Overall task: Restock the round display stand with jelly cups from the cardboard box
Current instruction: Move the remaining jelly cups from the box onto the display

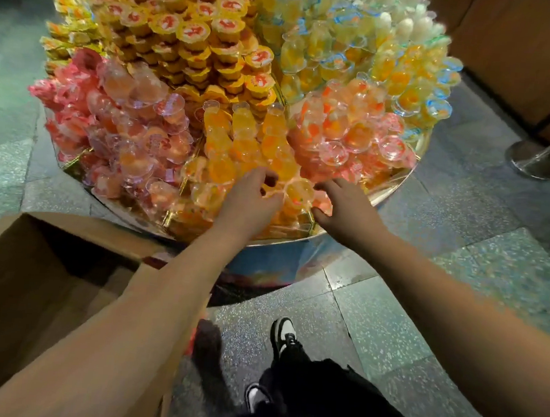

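- Nearest the camera, black trousers and a black-and-white sneaker (283,334) stand on the speckled grey stone floor (405,321).
- At lower left, the open brown cardboard box (28,275) sits on the floor beside the stand; the left forearm crosses over its right edge, and its inside is too dark to tell what it holds.
- The left hand (251,200) reaches into the front tier, fingers curled down among the orange cups; whether it grips one I cannot tell.
- The right hand (345,210) is just beside it, fingers spread and relaxed, thumb near a clear jelly cup with orange filling (299,193) that lies between the two hands at the front rim.
- The round display stand with a shiny gold rim (395,187) holds heaped jelly cups in wedge-shaped sections: pink ones (116,125) to the left, orange bottle-shaped ones (239,140) in the middle, peach-red ones (350,132) to the right.
- Higher up are yellow cups with red-printed lids (195,30) and pale yellow cups with blue-edged lids (359,51).
- At far right, a metal post base (534,161) stands on the floor.
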A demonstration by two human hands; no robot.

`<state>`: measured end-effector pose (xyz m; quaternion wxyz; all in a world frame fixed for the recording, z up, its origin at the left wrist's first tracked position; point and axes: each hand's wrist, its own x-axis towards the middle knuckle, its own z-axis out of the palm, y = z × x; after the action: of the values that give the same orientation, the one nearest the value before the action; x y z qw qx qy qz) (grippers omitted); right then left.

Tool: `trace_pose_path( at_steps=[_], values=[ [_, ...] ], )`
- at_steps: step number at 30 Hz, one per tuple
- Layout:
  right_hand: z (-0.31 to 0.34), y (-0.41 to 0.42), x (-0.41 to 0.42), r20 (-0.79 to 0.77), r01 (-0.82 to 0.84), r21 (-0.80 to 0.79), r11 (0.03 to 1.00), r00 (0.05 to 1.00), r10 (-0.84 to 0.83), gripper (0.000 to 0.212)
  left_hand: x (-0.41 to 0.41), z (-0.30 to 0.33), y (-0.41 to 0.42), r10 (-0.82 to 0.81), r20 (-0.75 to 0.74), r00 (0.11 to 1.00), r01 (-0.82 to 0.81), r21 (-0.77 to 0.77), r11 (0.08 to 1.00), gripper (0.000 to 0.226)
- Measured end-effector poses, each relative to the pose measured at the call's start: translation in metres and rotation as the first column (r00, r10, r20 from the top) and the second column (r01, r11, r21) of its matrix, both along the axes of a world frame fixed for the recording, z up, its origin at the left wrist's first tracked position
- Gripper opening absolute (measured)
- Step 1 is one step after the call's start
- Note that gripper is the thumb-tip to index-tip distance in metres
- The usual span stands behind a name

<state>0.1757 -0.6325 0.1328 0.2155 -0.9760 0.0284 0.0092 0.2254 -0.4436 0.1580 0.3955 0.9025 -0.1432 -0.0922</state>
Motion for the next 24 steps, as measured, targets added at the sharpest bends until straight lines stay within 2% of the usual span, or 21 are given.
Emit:
trace_pose_path(
  at_steps=[3, 6, 12, 16, 19, 22, 24],
  values=[
    [-0.033, -0.020, -0.060, -0.086, 0.037, 0.026, 0.999, 0.996, -0.035, 0.042, -0.042, -0.026, -0.031, -0.103, -0.088, 0.991, 0.104, 0.000, 0.995, 0.019],
    [-0.070, -0.053, -0.120, -0.239, 0.103, -0.026, 0.994, 0.965, -0.106, 0.041, -0.078, -0.059, -0.074, -0.210, -0.195, 0.958, 0.224, 0.052, 0.973, 0.017],
    [-0.144, -0.177, -0.191, -0.510, 0.287, -0.035, 0.957, 0.818, -0.265, 0.043, -0.116, -0.125, -0.191, -0.259, -0.425, 0.867, 0.342, 0.128, 0.931, 0.022],
    [-0.193, -0.290, -0.214, -0.633, 0.407, -0.034, 0.913, 0.698, -0.335, 0.045, -0.121, -0.168, -0.299, -0.218, -0.538, 0.814, 0.356, 0.166, 0.919, 0.012],
    [-0.241, -0.380, -0.220, -0.722, 0.488, -0.027, 0.872, 0.594, -0.355, 0.048, -0.119, -0.209, -0.379, -0.126, -0.637, 0.760, 0.295, 0.166, 0.941, 0.012],
    [-0.291, -0.454, -0.219, -0.785, 0.542, -0.046, 0.839, 0.500, -0.367, 0.050, -0.111, -0.260, -0.445, -0.038, -0.697, 0.716, 0.245, 0.200, 0.949, 0.009],
    [-0.329, -0.492, -0.210, -0.812, 0.596, -0.048, 0.801, 0.443, -0.379, 0.050, -0.101, -0.309, -0.477, -0.008, -0.733, 0.680, 0.244, 0.217, 0.945, 0.014]
  ],
)
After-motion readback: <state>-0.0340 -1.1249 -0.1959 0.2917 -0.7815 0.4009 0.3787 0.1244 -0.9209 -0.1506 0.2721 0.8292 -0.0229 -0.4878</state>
